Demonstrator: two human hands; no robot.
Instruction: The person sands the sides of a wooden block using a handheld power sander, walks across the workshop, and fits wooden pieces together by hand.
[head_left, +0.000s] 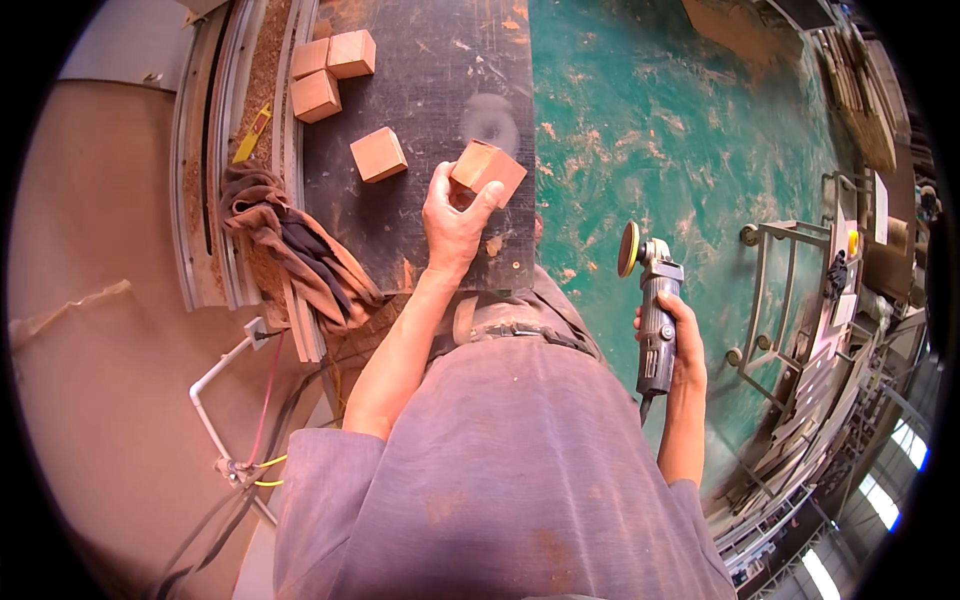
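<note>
**Block in one hand, grinder in the other**

Nearest to us, our right hand (682, 345) is wrapped around the body of an angle grinder (655, 310), fingers closed tight on the grip, with the sanding disc (628, 248) pointing up and away over the green floor (680, 130). The tool hangs off to the side of our body, well apart from the bench.

Further out, our left hand (452, 225) reaches over the dark board (430, 60) and holds a wooden block (487, 170) by its lower corner, thumb on one side and fingers curled under the other, the block tilted on edge just above the board's right side.

We judge that we are at the pick-up step: a block is taken in hand but the disc has not met it. The next move, as we see it, calls for a firm hold with fingertips kept clear of the face to be sanded, and for bringing disc and block together.

Beyond lie one loose block (378, 154), then three more blocks (328, 70) clustered at the far left, with a crumpled cloth (290, 245) beside the board.
</note>
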